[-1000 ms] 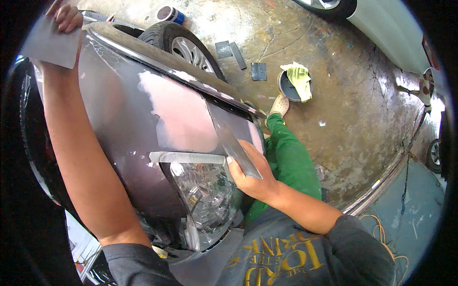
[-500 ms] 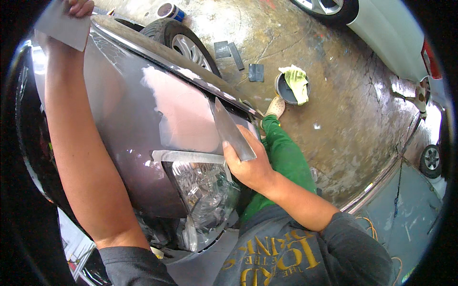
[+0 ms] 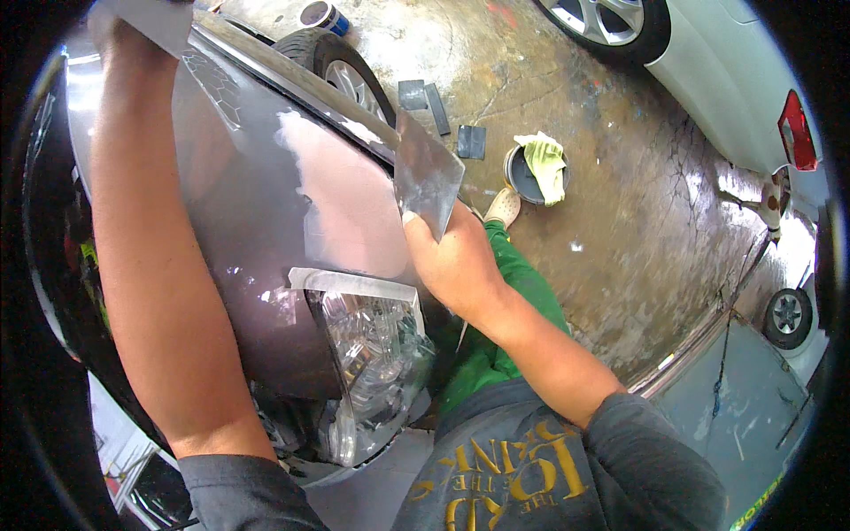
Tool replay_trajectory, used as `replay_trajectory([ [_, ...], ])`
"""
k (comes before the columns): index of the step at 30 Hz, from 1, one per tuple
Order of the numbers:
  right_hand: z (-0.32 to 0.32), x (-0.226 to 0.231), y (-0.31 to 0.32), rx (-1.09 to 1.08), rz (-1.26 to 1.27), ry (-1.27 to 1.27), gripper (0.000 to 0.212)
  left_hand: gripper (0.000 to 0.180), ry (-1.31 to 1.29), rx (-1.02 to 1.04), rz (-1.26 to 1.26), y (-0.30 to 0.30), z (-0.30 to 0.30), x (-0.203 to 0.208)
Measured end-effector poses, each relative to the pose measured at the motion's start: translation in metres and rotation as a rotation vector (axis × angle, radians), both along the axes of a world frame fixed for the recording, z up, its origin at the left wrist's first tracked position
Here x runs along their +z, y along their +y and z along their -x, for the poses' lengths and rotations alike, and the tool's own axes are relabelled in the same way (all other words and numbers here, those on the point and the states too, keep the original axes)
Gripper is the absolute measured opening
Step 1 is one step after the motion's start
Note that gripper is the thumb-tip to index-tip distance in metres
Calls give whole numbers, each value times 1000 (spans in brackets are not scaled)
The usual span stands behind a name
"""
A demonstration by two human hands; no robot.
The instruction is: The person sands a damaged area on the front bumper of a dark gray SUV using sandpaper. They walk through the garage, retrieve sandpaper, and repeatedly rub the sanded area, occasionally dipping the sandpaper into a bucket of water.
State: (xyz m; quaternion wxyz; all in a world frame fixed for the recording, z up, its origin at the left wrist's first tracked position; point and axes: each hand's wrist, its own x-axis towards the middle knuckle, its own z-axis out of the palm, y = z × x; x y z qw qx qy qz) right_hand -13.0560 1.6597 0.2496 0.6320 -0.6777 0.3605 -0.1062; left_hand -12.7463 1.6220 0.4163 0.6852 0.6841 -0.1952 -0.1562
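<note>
Where the dark car (image 3: 239,212) runs toward the upper left corner of my view, I see the left hand (image 3: 117,34) raised over its bodywork, a grey sheet (image 3: 168,26) lying across it; its fingers are out of my sight, so I cannot tell how far they are open or how they grip. To the right of that forearm, a blue-and-white can (image 3: 326,18) is on the floor (image 3: 620,230) beyond the car's edge, near a wheel (image 3: 350,80). A pale pink patch (image 3: 341,199) covers the bodywork along that edge, and a clear headlight (image 3: 376,367) sits nearer me, with light tape (image 3: 354,281) along its upper border. At the patch's right edge I have a thin grey plate (image 3: 429,173) in the right hand (image 3: 456,265): the fingers are closed on its near end, thumb on the front face, though I cannot tell whether it touches the bodywork. Farther right, a dark bucket (image 3: 524,181) stands on the floor with a yellow-green cloth (image 3: 544,164) over its rim, and a pale car (image 3: 717,80) fills the floor's upper right corner.
</note>
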Motion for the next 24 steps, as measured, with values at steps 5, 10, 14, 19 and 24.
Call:
replay_trajectory([
  [5, 24, 3, 1, 21, -161, -34, 26, 40, -33, -59, 44, 4, -13, -9],
  [10, 58, -7, 36, 15, -1, -86, 40, 42, -50, -92, 77, 8, -18, -14],
  [14, 68, 6, 42, 91, -13, -68, 42, 43, -52, -116, 101, 8, -17, -18],
  [19, 74, 13, 49, 155, 3, -28, 44, 44, -54, -131, 121, 9, -8, -20],
  [24, 75, -2, 58, 162, 174, -112, 52, 46, -54, -150, 150, 9, -9, -23],
])
